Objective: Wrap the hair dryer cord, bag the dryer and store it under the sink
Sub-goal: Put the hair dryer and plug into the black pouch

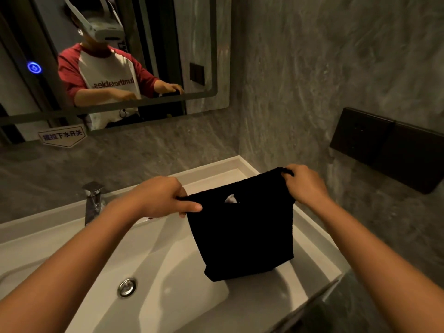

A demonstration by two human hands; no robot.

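Now one black drawstring bag hangs over the white sink.
Plain and matte, it shows a small pale glimpse at its mouth; its long axis runs downward, mouth uppermost. Two hands hold it: the left hand and the right hand each pinch a top corner. One chrome faucet stands at the left.

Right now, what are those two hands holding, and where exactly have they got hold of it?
A black drawstring bag, held above the sink. The left hand and right hand each pinch one end of its top edge.
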